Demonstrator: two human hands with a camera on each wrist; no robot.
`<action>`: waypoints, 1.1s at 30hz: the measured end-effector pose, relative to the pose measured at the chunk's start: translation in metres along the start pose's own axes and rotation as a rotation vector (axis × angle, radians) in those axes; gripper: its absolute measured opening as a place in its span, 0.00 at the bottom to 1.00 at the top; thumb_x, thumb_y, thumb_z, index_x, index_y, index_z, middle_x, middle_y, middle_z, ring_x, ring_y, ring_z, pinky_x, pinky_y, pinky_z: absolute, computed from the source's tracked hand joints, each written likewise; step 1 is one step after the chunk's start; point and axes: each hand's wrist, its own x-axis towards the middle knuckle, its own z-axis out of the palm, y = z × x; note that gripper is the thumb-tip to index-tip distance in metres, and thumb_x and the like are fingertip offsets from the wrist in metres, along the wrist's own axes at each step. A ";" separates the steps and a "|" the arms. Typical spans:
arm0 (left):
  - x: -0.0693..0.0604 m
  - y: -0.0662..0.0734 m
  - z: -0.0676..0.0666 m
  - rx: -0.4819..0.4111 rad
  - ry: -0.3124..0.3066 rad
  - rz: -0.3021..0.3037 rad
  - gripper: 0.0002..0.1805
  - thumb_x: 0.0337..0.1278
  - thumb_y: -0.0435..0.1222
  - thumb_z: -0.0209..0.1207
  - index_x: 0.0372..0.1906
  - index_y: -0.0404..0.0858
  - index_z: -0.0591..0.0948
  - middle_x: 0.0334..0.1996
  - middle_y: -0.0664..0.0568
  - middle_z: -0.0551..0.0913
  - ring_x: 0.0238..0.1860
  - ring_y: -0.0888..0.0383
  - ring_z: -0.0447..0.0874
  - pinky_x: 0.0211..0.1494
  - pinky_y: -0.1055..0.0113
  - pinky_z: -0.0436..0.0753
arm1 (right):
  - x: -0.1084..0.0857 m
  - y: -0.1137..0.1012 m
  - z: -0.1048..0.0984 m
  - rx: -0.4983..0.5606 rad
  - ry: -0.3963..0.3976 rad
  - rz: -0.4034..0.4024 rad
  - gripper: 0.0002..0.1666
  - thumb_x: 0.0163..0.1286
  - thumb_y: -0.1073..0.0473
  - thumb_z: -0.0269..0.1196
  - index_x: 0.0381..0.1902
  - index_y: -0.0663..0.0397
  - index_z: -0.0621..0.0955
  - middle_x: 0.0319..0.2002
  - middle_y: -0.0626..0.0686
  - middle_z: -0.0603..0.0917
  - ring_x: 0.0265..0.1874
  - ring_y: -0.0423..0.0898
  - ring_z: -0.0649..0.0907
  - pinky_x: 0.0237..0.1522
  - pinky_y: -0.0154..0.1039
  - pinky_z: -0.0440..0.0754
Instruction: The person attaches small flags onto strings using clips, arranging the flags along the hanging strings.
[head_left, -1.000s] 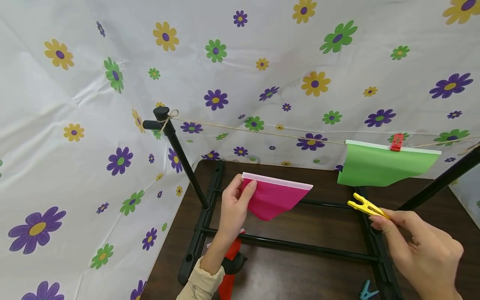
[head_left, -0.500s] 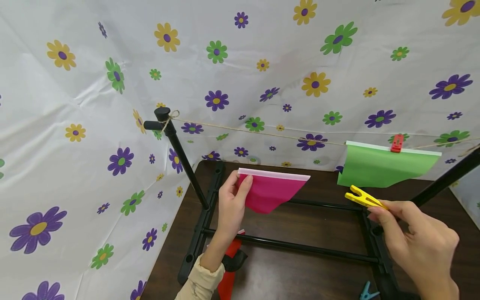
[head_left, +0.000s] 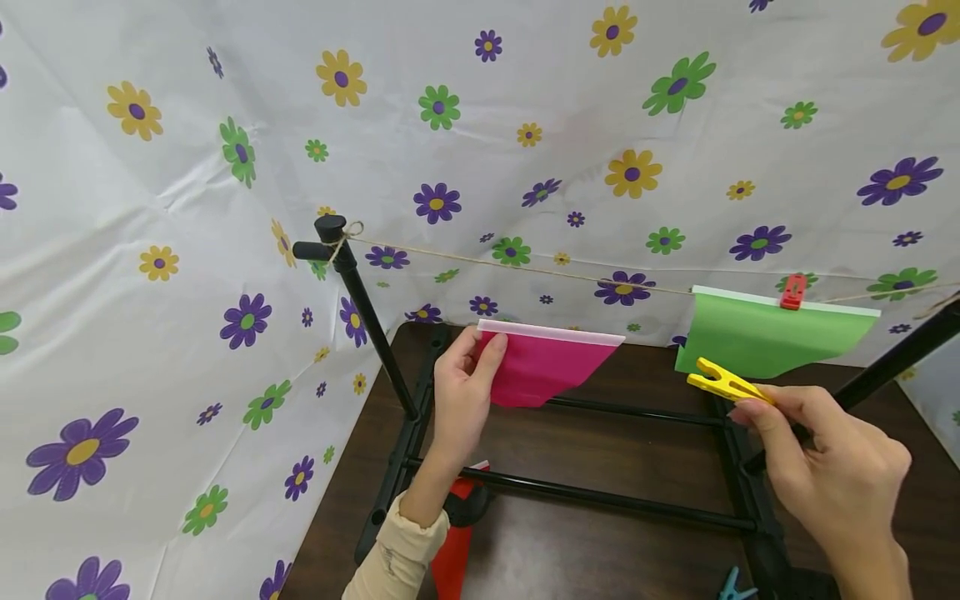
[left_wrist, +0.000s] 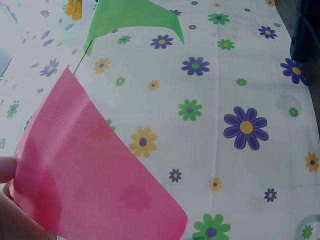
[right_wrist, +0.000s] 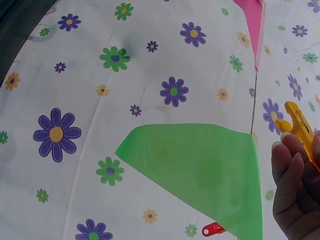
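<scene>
In the head view the left hand pinches the top left corner of a pink flag with a white upper edge, held just below a thin string. The right hand grips a yellow clothespin by its handle end, jaws pointing left, in front of a green flag. A red clothespin holds the green flag on the string. The right wrist view shows the yellow clothespin in the fingers beside the string, and the left wrist view shows the pink flag up close.
The string is tied to a black post at left and runs toward another black post at right. Black crossbars lie over the brown table. A red flag and a blue clothespin lie near the front.
The pink flag has risen toward the string with the left hand. The right hand has moved slightly up and left with the yellow clothespin.
</scene>
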 end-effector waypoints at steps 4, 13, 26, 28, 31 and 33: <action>0.005 0.003 0.000 -0.016 0.022 0.023 0.14 0.74 0.33 0.59 0.55 0.27 0.81 0.47 0.36 0.86 0.44 0.46 0.88 0.45 0.55 0.89 | 0.002 0.002 0.002 0.026 0.009 0.006 0.43 0.77 0.33 0.57 0.29 0.74 0.81 0.18 0.65 0.83 0.12 0.29 0.72 0.16 0.21 0.53; 0.011 0.008 0.005 -0.126 0.047 0.050 0.14 0.72 0.28 0.59 0.56 0.25 0.73 0.48 0.32 0.86 0.46 0.48 0.90 0.50 0.53 0.88 | 0.010 0.006 0.003 0.024 -0.029 -0.008 0.43 0.78 0.34 0.56 0.32 0.76 0.82 0.22 0.65 0.86 0.21 0.23 0.78 0.20 0.16 0.60; 0.024 0.013 0.026 -0.153 -0.051 0.085 0.14 0.71 0.26 0.58 0.56 0.23 0.73 0.49 0.29 0.85 0.47 0.37 0.88 0.48 0.52 0.88 | 0.039 0.009 0.010 0.063 -0.015 -0.036 0.41 0.79 0.35 0.56 0.33 0.74 0.83 0.22 0.65 0.87 0.28 0.16 0.75 0.23 0.15 0.66; 0.025 0.013 0.030 -0.153 -0.062 0.097 0.14 0.71 0.26 0.58 0.56 0.23 0.73 0.49 0.29 0.84 0.47 0.36 0.87 0.49 0.52 0.88 | 0.043 0.009 0.012 0.072 -0.011 -0.040 0.41 0.79 0.35 0.56 0.33 0.74 0.83 0.22 0.64 0.86 0.30 0.15 0.75 0.22 0.16 0.66; 0.027 0.012 0.033 -0.148 -0.071 0.111 0.14 0.71 0.26 0.58 0.56 0.23 0.73 0.49 0.29 0.84 0.47 0.35 0.87 0.49 0.52 0.88 | 0.049 0.009 0.013 0.075 -0.024 -0.052 0.41 0.79 0.36 0.56 0.33 0.74 0.83 0.22 0.64 0.87 0.30 0.15 0.75 0.19 0.18 0.64; 0.028 0.013 0.034 -0.143 -0.074 0.115 0.14 0.71 0.26 0.57 0.56 0.23 0.73 0.49 0.30 0.84 0.48 0.35 0.87 0.49 0.52 0.88 | 0.051 0.009 0.014 0.069 -0.034 -0.062 0.40 0.80 0.36 0.55 0.34 0.74 0.83 0.22 0.63 0.87 0.26 0.19 0.77 0.18 0.18 0.63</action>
